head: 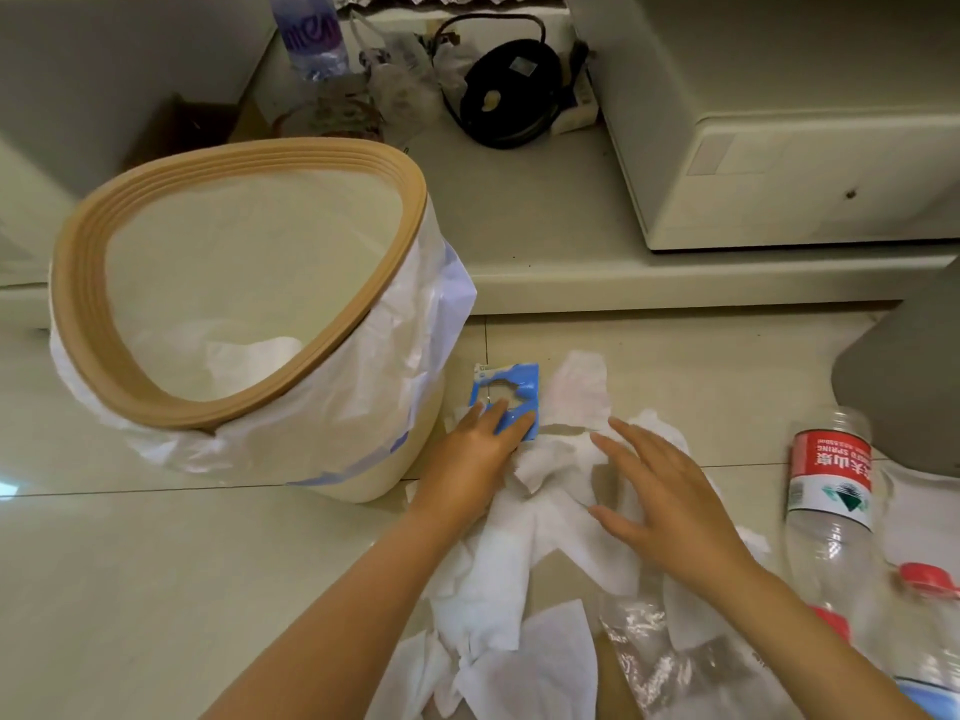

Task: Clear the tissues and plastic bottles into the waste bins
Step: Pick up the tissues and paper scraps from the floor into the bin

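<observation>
On the tiled floor (156,589) a heap of crumpled white tissues (540,517) lies spread out in front of the person. The left hand (475,457) reaches across the heap's far left edge, its fingers (493,415) straight and close together, resting on a small blue packet (511,400) that lies just beside the waste bin (363,449). The right hand (660,491) is above the middle of the tissues with its fingers (618,444) spread and relaxed, thumb apart; whether the palm touches the paper is hard to tell, since the hand hides it.

The bin stands to the left, cream-walled with a tan rim and a white liner folded over its edge. Some white tissue already lies at its bottom.

To the right of the tissues a clear plastic bottle (831,501) with a red-and-white label lies on the floor. Nearer the lower right edge are more clear bottles with red caps (930,574), blurred and partly cut off. A crinkled clear plastic wrapper (644,646) lies beneath the right forearm.

Behind, on a low pale ledge (545,241), sit a black round device (511,98) with a cord and an upright bottle with a purple label (311,33).
</observation>
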A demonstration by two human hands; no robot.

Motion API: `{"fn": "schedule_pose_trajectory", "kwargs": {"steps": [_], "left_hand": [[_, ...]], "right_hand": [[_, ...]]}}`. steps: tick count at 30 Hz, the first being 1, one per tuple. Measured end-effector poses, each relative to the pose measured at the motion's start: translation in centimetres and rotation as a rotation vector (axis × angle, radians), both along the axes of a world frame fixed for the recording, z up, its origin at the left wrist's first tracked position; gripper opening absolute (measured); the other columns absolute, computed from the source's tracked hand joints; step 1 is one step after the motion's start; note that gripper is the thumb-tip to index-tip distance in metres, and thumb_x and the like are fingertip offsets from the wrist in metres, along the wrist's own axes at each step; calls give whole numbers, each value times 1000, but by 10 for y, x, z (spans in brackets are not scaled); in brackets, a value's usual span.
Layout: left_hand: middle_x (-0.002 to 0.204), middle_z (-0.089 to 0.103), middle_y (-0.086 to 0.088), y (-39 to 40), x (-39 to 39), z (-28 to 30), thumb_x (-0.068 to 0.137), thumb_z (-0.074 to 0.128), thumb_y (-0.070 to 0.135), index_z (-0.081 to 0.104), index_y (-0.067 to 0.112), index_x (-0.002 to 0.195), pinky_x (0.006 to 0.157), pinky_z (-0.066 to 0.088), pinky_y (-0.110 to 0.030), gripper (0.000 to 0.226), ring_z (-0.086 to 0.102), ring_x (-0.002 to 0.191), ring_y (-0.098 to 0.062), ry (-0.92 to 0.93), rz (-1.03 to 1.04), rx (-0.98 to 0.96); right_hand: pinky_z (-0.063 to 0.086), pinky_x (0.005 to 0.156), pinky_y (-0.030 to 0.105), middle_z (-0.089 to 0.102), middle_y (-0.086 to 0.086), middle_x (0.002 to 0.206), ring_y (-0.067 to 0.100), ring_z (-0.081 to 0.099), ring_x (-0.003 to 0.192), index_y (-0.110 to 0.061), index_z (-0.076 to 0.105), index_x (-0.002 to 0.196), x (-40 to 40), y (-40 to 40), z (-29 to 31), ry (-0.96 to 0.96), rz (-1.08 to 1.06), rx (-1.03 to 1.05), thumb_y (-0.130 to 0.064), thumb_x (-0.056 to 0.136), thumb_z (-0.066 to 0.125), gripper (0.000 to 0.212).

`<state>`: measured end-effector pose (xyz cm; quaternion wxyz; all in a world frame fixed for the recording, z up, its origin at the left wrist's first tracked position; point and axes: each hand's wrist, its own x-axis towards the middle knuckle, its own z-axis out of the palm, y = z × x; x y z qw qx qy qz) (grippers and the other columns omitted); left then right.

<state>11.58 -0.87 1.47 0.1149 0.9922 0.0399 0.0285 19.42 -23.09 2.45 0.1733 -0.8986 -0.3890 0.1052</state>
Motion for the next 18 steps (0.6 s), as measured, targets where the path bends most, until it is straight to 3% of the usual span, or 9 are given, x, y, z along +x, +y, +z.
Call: {"fn": "schedule_pose_trajectory", "kwargs": {"steps": [4,8,12,18], "left_hand": [[113,68,-14,3,-22,2,48,87,-6,65,21,117,41,49,-26,78,69,94,-35,-75,-47,-17],[120,65,-15,3,-35,3,55,79,-12,49,23,126,45,51,-27,85,65,106,-35,-200,-65,-31],[120,66,-13,6,-41,8,79,41,-2,49,23,125,45,52,-24,53,66,106,-32,-279,-98,45],[118,68,-12,10,-53,3,98,8,-4,49,21,125,51,51,-23,55,66,108,-28,-334,-94,209]], "right_hand": [[12,117,43,1,-5,159,17,8,145,-43,8,147,29,29,2,68,51,-180,-63,70,67,99],[16,116,46,-6,-1,159,22,8,145,-46,-1,146,40,55,-6,81,62,-313,-62,68,70,106],[41,96,38,24,5,153,28,44,125,-41,13,147,39,72,-11,-6,84,-366,-53,78,65,87],[48,71,35,60,3,114,28,58,100,-26,42,132,25,69,-20,-12,3,-229,-32,87,56,48]]}}
